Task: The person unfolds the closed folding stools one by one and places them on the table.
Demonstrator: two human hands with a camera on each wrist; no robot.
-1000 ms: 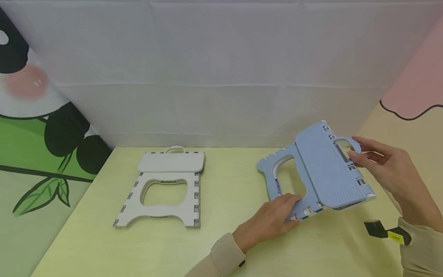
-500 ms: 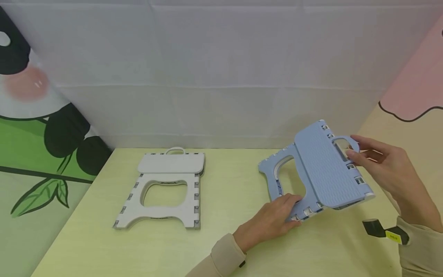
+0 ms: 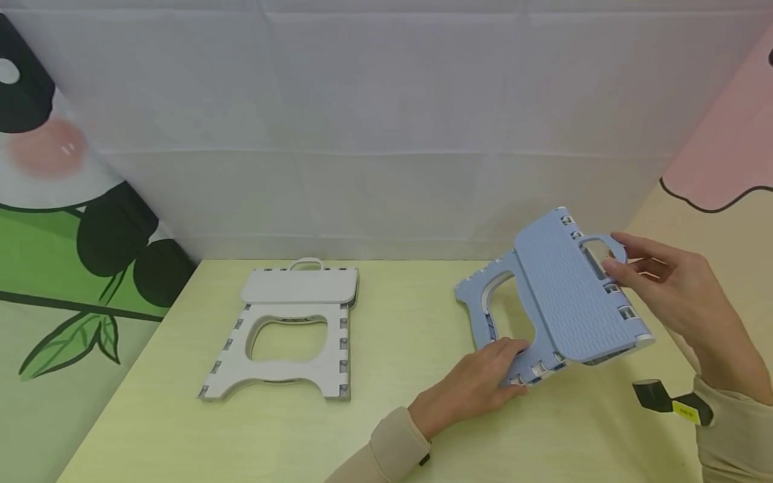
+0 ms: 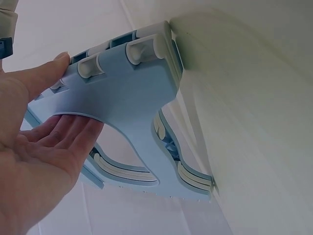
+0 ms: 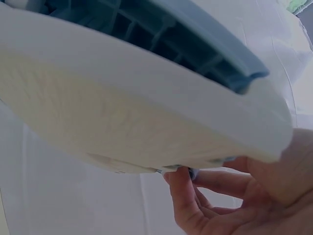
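A light blue folding step stool (image 3: 574, 288), folded flat, is held tilted over the right side of the table, its seat panel facing up. My left hand (image 3: 474, 382) grips its near leg edge; in the left wrist view the fingers (image 4: 73, 132) reach into the cutout of the leg frame (image 4: 142, 93), the thumb on the outer edge. My right hand (image 3: 670, 282) pinches the carrying handle (image 3: 617, 249) at the seat's right edge. From the right wrist, the stool's pale seat underside (image 5: 122, 107) hides part of that hand. A white folding step stool (image 3: 296, 335) lies folded flat at left.
The pale yellow-green table (image 3: 241, 443) ends at a white cloth backdrop (image 3: 386, 134). Cartoon-printed panels stand at left (image 3: 102, 268) and right (image 3: 718, 147). A black strap with a yellow label (image 3: 685, 410) hangs by the right sleeve.
Both hands keep their hold and the blue stool has hardly moved. The whole head view has shifted slightly.
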